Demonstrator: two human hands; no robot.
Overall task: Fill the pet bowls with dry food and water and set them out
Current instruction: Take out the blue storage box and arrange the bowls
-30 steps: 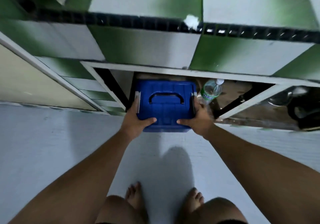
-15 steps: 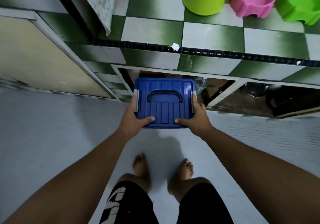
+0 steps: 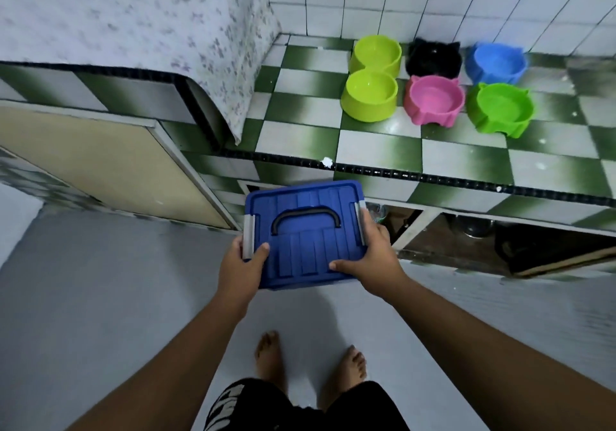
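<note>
Both hands are on the box point(image 3: 301, 230). Left hand point(image 3: 241, 264) and right hand point(image 3: 373, 257) each clamp a side edge beside a grey latch point(image 3: 248, 237), thumbs flat on the lid, fingers point(image 3: 373, 227) curled round the sides. The undersides are hidden. The box is off the floor, roughly level, and its lid is on. I can't see inside, but I'd guess it holds the dry food.

The bowls point(image 3: 433, 102) are up and to the right of the fingers, well apart from them. There are six, clustered at the back of the surface point(image 3: 383, 144) near the wall. The coloured ones look empty. The black one is too blurred to tell.

I read the step in hand as lifting the box onto the surface. How I'd run it:
- Keep the two-sided grip and don't swap to the handle point(image 3: 306, 219) mid-lift.
- Raise it straight until the base clears the dark trim just ahead of the fingers, then push forward.
- Land it on the bare tiles short of the bowls, left of centre, so the far edge doesn't nudge the lime pair.
- Hold it level, since loose food would shift and tip the load.
- Let go only once the base sits flat, then work the latches.
</note>
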